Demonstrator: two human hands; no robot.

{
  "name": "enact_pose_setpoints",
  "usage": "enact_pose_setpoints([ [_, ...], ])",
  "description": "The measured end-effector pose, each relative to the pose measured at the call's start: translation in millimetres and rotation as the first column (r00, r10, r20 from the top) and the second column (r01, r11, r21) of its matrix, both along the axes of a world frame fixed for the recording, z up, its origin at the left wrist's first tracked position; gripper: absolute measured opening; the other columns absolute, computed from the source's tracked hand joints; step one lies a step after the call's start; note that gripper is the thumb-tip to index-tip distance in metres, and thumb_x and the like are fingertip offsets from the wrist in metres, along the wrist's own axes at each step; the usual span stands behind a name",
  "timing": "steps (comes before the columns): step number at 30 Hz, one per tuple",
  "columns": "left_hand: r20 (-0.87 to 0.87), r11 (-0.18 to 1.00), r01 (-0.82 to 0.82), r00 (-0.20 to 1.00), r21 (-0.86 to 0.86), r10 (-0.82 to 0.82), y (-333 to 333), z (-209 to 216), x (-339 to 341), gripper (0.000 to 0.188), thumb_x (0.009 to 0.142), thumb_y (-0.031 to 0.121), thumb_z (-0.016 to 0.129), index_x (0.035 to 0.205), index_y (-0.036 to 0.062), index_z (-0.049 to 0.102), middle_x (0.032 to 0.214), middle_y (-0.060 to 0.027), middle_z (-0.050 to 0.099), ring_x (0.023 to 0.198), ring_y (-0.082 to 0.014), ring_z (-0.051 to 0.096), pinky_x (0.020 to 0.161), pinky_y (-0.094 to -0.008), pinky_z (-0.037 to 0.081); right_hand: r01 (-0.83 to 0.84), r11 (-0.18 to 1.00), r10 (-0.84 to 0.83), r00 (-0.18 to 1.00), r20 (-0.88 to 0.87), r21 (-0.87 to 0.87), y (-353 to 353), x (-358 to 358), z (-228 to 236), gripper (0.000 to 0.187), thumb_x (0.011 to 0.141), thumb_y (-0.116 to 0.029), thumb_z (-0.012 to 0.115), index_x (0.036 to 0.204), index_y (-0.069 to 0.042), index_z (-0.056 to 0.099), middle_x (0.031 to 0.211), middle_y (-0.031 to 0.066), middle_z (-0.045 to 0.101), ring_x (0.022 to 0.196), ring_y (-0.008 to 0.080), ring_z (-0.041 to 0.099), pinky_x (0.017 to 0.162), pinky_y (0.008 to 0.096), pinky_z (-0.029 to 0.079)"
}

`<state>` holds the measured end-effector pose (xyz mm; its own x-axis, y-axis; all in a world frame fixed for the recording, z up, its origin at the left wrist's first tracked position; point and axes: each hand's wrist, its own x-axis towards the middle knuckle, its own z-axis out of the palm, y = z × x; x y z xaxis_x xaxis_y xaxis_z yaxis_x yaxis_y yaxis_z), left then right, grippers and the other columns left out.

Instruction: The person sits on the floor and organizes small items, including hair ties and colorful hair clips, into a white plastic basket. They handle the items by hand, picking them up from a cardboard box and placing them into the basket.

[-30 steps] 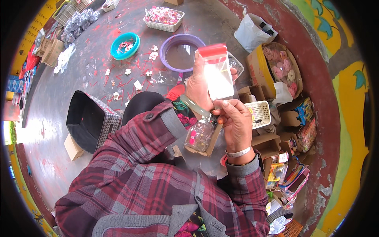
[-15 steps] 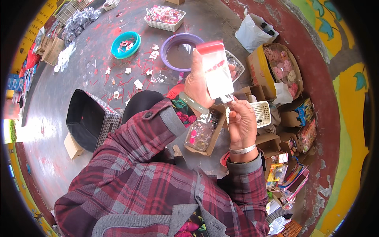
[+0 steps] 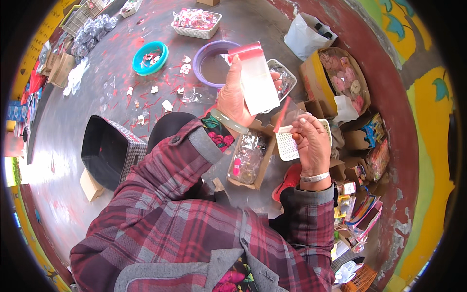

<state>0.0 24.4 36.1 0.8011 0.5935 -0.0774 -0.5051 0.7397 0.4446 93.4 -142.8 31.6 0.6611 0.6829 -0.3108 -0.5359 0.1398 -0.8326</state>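
My left hand [image 3: 234,100] is closed around a flat stack of plastic bags [image 3: 260,87], white in the middle with a red band along the top. Its thumb lies on the near face and other fingertips show at the far edge. To the right, my right hand [image 3: 313,141] pinches a single clear plastic bag [image 3: 286,113] with a red strip, held apart from the stack. Beneath that hand is a white slotted basket [image 3: 289,150]. Below and between the hands stands a cardboard box [image 3: 266,163] of clear-wrapped small items, one bright pink.
A purple basin [image 3: 198,68], a teal basin [image 3: 164,62] and a white basket [image 3: 209,35] of packets stand ahead on the littered floor. To the left is a black-lined bin [image 3: 99,151]. Cartons, including a yellow-brown one [image 3: 316,80], line the wall on the right.
My right hand has moved away from the stack's lower edge, down and to the right, with one clear bag now separated in its fingers. The left hand has shifted slightly left and down.
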Motion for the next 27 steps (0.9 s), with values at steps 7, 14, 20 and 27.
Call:
enact_pose_setpoints([
  [7,0.025,0.997,0.07,0.997,-0.04,-0.069,-1,-5,1,0.053,0.087,0.049,0.043,0.114,0.0033,0.045,0.097,-0.0195,0.058,0.09,-0.0304,0.059,0.077,-0.0404,0.05,-0.075,0.992,0.087,0.99,0.115,-0.103,-11,10,0,0.025,0.086,-0.027,0.057,0.086,-0.002,0.06,0.065,0.0026,0.057,0.047,0.006,0.043,0.045,0.0177,0.031],
  [14,-0.056,0.95,0.312,0.949,0.014,-0.311,-23,-8,3,0.051,0.091,0.044,0.036,0.122,0.0029,0.04,0.107,-0.0223,0.055,0.094,-0.0303,0.058,0.079,-0.0393,0.05,-0.264,0.943,0.279,0.959,0.047,-0.201,1,-11,10,0.027,0.082,-0.018,0.061,0.103,-0.001,0.058,0.078,0.0016,0.062,0.044,0.001,0.037,0.04,0.0168,0.028],
  [20,-0.484,0.889,0.453,0.793,0.063,-0.37,-26,-22,2,0.045,0.092,0.041,0.034,0.118,0.0054,0.046,0.104,-0.0093,0.057,0.089,-0.0192,0.057,0.077,-0.0313,0.045,-0.258,0.953,0.234,0.96,-0.155,-0.158,-13,10,-18,0.013,0.079,-0.008,0.063,0.09,-0.001,0.062,0.076,0.0018,0.062,0.06,0.006,0.053,0.052,0.0169,0.04],
  [27,-0.524,0.888,0.455,0.773,0.067,-0.357,-15,-21,0,0.042,0.092,0.036,0.034,0.114,0.0028,0.049,0.107,-0.0093,0.057,0.101,-0.0167,0.05,0.086,-0.0313,0.037,0.238,0.822,-0.273,0.962,0.009,-0.517,-99,106,-138,0.022,0.073,-0.006,0.064,0.06,-0.01,0.047,0.047,-0.0037,0.038,0.034,0.0083,0.032,0.033,0.0221,0.02],
])
